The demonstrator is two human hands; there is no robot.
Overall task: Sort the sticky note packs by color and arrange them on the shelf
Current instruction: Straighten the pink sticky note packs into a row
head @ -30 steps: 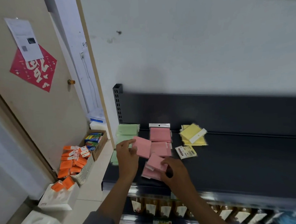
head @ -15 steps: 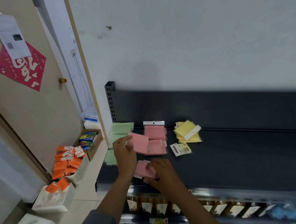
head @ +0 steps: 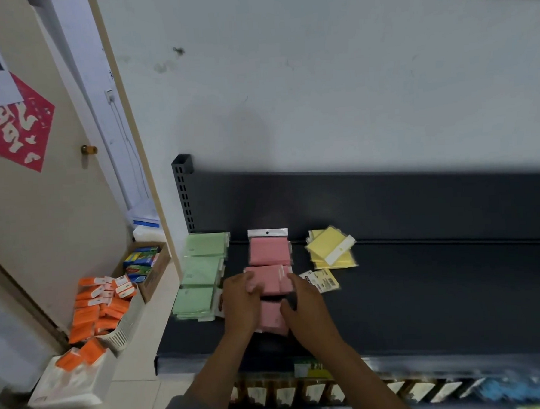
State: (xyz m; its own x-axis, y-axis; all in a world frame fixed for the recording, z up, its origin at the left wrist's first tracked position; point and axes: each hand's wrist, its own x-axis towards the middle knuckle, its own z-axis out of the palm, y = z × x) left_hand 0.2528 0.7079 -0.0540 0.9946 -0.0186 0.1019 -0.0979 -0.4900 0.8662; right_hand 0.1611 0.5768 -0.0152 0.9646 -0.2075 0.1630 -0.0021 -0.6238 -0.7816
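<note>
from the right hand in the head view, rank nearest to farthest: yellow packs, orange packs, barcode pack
1. barcode pack, just beyond the right hand
2. yellow packs, farther back on the shelf
3. orange packs, far left, in a basket on the floor

A single head-worn view looks forward and down from above the near edge of the shelf (head: 424, 305), close in, facing the white wall (head: 319, 92). The door (head: 43, 200) fills its left side, and forearms enter from the bottom edge.

hands cover part of the blurred pink packs (head: 272, 316).
</note>
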